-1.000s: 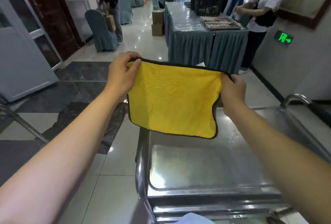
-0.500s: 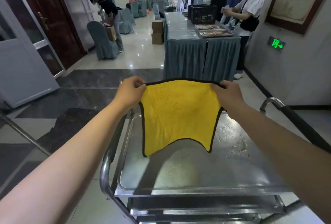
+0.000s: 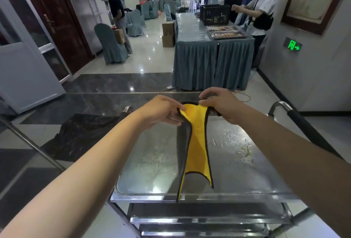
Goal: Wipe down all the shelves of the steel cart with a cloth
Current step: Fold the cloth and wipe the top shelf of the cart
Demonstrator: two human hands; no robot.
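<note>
Since the earlier frame the two hands have drawn together, so the yellow microfibre cloth with dark trim (image 3: 197,142), then stretched flat between them, now hangs folded lengthwise with its grey back showing along the left edge. The shiny three-shelf steel cart (image 3: 152,154) fills the lower middle of the view, its top shelf spotted with wet smears on the right side, two lower shelves showing beneath the near rim. A long table with a pleated grey-blue skirt (image 3: 212,62) stands well beyond it, carrying metal trays and a black crate. The cloth dangles above the top shelf, its lower corners reaching the near rim in this view. The left hand (image 3: 161,110) pinches the cloth's upper left edge, fingers curled round it. The right hand (image 3: 220,104) grips the upper right corner, fingers closed on the fabric
</note>
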